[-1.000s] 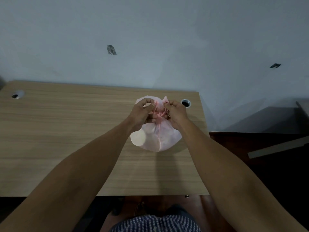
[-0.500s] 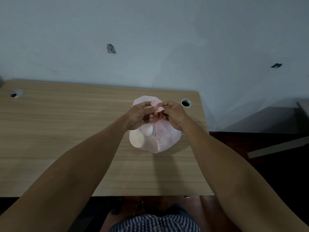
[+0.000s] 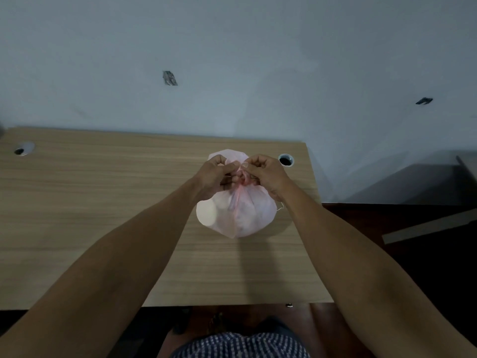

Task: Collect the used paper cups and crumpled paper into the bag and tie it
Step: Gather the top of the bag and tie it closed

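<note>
The left hand [image 3: 213, 178] and right hand [image 3: 265, 174] both pinch the gathered neck of the pink plastic bag [image 3: 240, 215], which sits bulging on the wooden desk [image 3: 103, 202] near its right edge.

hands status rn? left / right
Left hand: closed, pinching the gathered neck of the pink bag.
Right hand: closed, pinching the same neck from the other side.
</note>
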`<state>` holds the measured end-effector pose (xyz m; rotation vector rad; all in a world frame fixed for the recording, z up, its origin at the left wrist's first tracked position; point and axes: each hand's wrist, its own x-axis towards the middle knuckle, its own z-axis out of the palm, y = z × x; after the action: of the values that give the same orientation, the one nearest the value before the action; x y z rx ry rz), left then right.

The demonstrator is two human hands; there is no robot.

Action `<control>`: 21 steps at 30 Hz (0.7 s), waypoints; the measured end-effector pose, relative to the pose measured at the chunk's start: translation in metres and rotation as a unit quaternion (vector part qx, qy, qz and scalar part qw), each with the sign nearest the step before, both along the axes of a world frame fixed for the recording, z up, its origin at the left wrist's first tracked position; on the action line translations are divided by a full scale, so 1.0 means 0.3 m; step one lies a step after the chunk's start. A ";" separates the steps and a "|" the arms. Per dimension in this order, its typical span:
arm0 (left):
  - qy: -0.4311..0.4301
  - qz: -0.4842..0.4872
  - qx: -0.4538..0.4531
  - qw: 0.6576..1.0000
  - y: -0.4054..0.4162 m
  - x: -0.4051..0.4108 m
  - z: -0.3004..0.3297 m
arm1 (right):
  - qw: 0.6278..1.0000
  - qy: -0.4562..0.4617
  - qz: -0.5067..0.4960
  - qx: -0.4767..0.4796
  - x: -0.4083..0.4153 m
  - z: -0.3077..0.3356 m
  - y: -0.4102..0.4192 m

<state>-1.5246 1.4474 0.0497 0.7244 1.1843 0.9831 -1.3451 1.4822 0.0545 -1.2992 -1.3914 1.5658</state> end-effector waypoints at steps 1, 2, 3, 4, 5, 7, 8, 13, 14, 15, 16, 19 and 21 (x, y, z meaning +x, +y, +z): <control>-0.008 -0.010 -0.004 1.000 0.000 -0.002 0.001 | 1.000 -0.015 -0.006 0.014 -0.002 0.000 0.001; -0.009 -0.017 -0.006 1.000 -0.001 -0.003 -0.001 | 0.999 -0.028 -0.010 0.028 -0.005 0.004 -0.001; -0.002 -0.023 -0.004 1.000 -0.004 -0.005 -0.001 | 0.998 -0.037 -0.012 0.039 -0.008 0.005 -0.004; 0.010 -0.027 0.003 1.000 -0.007 -0.006 -0.003 | 0.998 -0.039 -0.015 0.043 -0.010 0.004 -0.005; 0.025 -0.030 0.015 0.999 -0.010 -0.006 -0.005 | 0.998 -0.042 -0.019 0.047 -0.011 0.003 -0.006; 0.060 -0.033 0.049 0.996 -0.017 -0.006 -0.013 | 0.997 -0.050 -0.025 0.061 -0.016 0.006 -0.008; 0.077 -0.034 0.068 0.994 -0.021 -0.006 -0.017 | 0.996 -0.059 -0.027 0.066 -0.021 0.004 -0.006; 0.166 -0.017 0.144 0.975 -0.030 0.003 -0.027 | 0.993 -0.084 -0.048 0.072 -0.045 0.003 0.004; 0.202 -0.019 0.167 0.965 -0.027 0.004 -0.030 | 0.992 -0.085 -0.055 0.071 -0.050 0.000 0.009; 0.251 -0.021 0.195 0.948 -0.023 0.006 -0.033 | 0.992 -0.082 -0.063 0.066 -0.053 -0.001 0.012; 0.311 -0.025 0.224 0.923 -0.021 0.007 -0.034 | 0.993 -0.077 -0.070 0.053 -0.057 0.000 0.014; 0.460 -0.034 0.334 0.822 -0.033 0.013 -0.033 | 0.994 -0.066 -0.079 0.028 -0.066 0.022 0.014; 0.527 -0.049 0.382 0.758 -0.047 0.015 -0.029 | 0.996 -0.060 -0.071 0.011 -0.067 0.039 0.014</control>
<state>-1.5202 1.4333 0.0410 2.1841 1.6408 0.9577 -1.3652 1.4865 0.0664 -1.4658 -1.3522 1.3945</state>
